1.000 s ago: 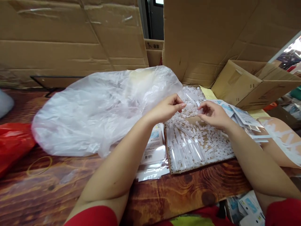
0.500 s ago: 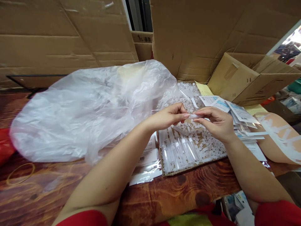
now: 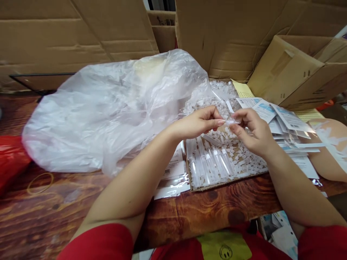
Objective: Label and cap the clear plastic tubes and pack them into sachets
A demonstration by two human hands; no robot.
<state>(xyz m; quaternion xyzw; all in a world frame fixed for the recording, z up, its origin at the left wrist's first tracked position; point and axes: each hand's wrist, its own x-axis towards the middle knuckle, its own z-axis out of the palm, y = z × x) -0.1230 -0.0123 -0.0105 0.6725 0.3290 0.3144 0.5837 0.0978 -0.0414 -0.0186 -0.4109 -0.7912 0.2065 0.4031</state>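
Cardboard point(image 3: 233, 39) behind wooden table point(image 3: 206, 206)

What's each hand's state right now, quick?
Left hand: closed, pinching a small clear piece.
Right hand: partly curled at the piece's other end; whether it grips cannot be told.

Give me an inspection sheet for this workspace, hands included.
Surface: brown wood-grain table.
Work items: small clear piece at the fingertips; below, a cardboard tray holding clear tubes and loose whitish bits.
Clutter: large translucent bag left of the tray, red plastic at far left, printed packets right of the tray.
Hands: left hand pinches the small clear piece; right hand has its fingertips at the other end, contact unclear.
Cables: nothing seen.
Surroundings: cardboard panels behind; open cardboard box at back right.
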